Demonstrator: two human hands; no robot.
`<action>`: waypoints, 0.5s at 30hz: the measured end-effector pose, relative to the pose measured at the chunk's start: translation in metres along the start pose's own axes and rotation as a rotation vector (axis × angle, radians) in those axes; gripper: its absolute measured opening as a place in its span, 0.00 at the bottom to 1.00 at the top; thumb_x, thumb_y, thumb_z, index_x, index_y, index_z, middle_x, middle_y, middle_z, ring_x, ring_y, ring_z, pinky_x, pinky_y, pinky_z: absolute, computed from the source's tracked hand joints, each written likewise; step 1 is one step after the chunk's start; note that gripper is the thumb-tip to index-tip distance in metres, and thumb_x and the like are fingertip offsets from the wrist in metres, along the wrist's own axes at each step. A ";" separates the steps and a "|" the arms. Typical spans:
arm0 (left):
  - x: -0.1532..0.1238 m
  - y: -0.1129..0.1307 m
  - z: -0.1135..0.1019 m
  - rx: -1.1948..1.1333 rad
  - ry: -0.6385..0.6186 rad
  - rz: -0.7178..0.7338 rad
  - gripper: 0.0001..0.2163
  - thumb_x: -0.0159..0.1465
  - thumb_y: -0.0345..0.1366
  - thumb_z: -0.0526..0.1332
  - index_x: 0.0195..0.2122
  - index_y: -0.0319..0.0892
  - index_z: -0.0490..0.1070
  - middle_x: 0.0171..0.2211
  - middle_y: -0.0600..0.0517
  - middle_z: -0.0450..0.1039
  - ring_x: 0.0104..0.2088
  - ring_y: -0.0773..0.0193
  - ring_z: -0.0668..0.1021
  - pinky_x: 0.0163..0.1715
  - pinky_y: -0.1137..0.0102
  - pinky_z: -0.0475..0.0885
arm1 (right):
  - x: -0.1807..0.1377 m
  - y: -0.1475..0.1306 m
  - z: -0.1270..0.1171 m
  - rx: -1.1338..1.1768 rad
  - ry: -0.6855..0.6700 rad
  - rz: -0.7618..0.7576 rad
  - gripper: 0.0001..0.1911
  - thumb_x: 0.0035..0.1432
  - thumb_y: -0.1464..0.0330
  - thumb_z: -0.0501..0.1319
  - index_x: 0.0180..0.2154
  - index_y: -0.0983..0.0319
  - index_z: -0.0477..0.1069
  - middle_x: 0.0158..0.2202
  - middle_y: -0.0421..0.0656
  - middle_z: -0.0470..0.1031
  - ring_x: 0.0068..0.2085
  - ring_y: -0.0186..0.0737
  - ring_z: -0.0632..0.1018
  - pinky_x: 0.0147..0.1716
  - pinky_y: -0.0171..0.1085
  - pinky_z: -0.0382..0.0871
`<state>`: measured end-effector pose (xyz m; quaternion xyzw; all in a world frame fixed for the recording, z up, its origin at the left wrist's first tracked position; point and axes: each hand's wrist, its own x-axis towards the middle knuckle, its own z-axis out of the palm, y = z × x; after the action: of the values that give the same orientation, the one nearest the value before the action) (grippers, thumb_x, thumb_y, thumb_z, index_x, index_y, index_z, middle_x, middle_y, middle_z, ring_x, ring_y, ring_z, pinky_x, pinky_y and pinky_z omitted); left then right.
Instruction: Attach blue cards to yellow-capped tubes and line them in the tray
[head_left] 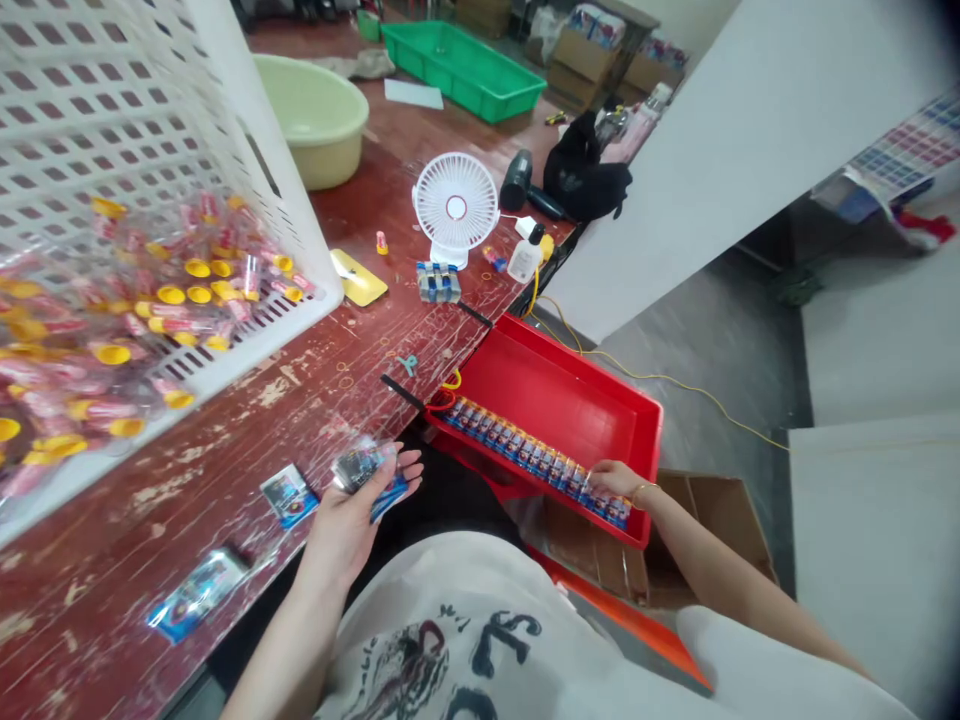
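Clutching glossy blue packets point(358, 466) under its thumb, here's the left hand point(358, 510); the right hand point(616, 480) touches small blue packs point(525, 450) rowed beneath it in the red tray point(551, 390), its grip impossible to tell.

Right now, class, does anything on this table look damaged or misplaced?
The red tabletop is scratched, worn to pale patches. One pink-and-yellow piece stands near the fan, oddly apart from similar ones in the white basket.
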<state>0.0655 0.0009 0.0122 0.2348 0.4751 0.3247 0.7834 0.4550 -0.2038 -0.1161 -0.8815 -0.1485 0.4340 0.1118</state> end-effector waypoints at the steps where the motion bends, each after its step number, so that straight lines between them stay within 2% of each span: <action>1: 0.001 0.001 0.000 -0.021 -0.002 -0.010 0.17 0.53 0.35 0.69 0.43 0.36 0.74 0.38 0.44 0.80 0.38 0.57 0.81 0.40 0.64 0.77 | -0.002 -0.001 -0.003 -0.027 0.022 -0.012 0.05 0.49 0.74 0.62 0.32 0.65 0.71 0.20 0.40 0.75 0.25 0.36 0.78 0.27 0.33 0.72; 3: 0.000 0.003 -0.003 -0.058 0.012 -0.030 0.17 0.54 0.35 0.69 0.44 0.37 0.74 0.39 0.44 0.80 0.38 0.55 0.81 0.39 0.63 0.78 | -0.007 -0.009 -0.011 -0.088 0.084 -0.072 0.09 0.46 0.76 0.60 0.34 0.65 0.70 0.24 0.43 0.76 0.28 0.40 0.79 0.31 0.36 0.72; 5: -0.003 0.007 -0.010 -0.073 0.042 -0.044 0.16 0.53 0.36 0.69 0.43 0.37 0.74 0.39 0.43 0.80 0.37 0.53 0.81 0.38 0.62 0.78 | -0.011 -0.033 -0.016 -0.146 0.152 -0.170 0.09 0.45 0.76 0.59 0.34 0.65 0.69 0.30 0.47 0.77 0.33 0.43 0.79 0.36 0.40 0.72; 6: -0.004 0.009 -0.016 -0.068 0.057 -0.038 0.16 0.53 0.36 0.70 0.41 0.36 0.75 0.39 0.42 0.80 0.37 0.53 0.82 0.37 0.62 0.78 | -0.013 -0.053 -0.013 -0.168 0.192 -0.262 0.09 0.46 0.75 0.59 0.34 0.64 0.69 0.32 0.48 0.77 0.34 0.44 0.78 0.38 0.41 0.71; 8: -0.004 0.015 -0.029 -0.048 0.077 -0.003 0.16 0.51 0.37 0.71 0.39 0.34 0.75 0.38 0.40 0.80 0.36 0.53 0.82 0.37 0.64 0.77 | -0.019 -0.109 0.009 -0.172 0.226 -0.559 0.09 0.49 0.71 0.58 0.36 0.63 0.69 0.36 0.49 0.76 0.36 0.45 0.77 0.40 0.43 0.70; 10: -0.004 0.021 -0.044 -0.048 0.096 0.057 0.17 0.50 0.37 0.72 0.39 0.34 0.75 0.37 0.41 0.80 0.36 0.54 0.82 0.38 0.65 0.76 | -0.037 -0.185 0.052 -0.118 0.158 -0.953 0.10 0.53 0.67 0.57 0.39 0.60 0.69 0.38 0.47 0.75 0.38 0.44 0.77 0.41 0.42 0.70; 12: -0.007 0.027 -0.057 -0.061 0.123 0.108 0.18 0.49 0.38 0.73 0.39 0.35 0.75 0.35 0.42 0.80 0.35 0.56 0.82 0.38 0.67 0.76 | -0.067 -0.270 0.109 -0.040 0.009 -1.245 0.08 0.54 0.67 0.56 0.37 0.59 0.69 0.37 0.46 0.74 0.39 0.44 0.76 0.42 0.41 0.70; 13: -0.008 0.029 -0.061 -0.069 0.145 0.119 0.19 0.49 0.39 0.73 0.39 0.35 0.76 0.34 0.42 0.80 0.34 0.56 0.82 0.38 0.67 0.76 | -0.083 -0.313 0.139 -0.004 -0.052 -1.346 0.05 0.53 0.69 0.57 0.35 0.58 0.69 0.35 0.45 0.74 0.39 0.44 0.75 0.44 0.42 0.69; 15: -0.012 0.032 -0.068 -0.087 0.198 0.119 0.19 0.49 0.41 0.72 0.38 0.34 0.76 0.32 0.42 0.80 0.32 0.56 0.82 0.34 0.67 0.76 | -0.110 -0.393 0.194 0.092 -0.084 -1.391 0.03 0.50 0.71 0.58 0.32 0.59 0.67 0.35 0.45 0.73 0.42 0.46 0.74 0.48 0.45 0.67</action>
<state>-0.0090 0.0182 0.0110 0.1954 0.5207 0.4126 0.7214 0.1716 0.1361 -0.0235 -0.5587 -0.6641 0.3013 0.3950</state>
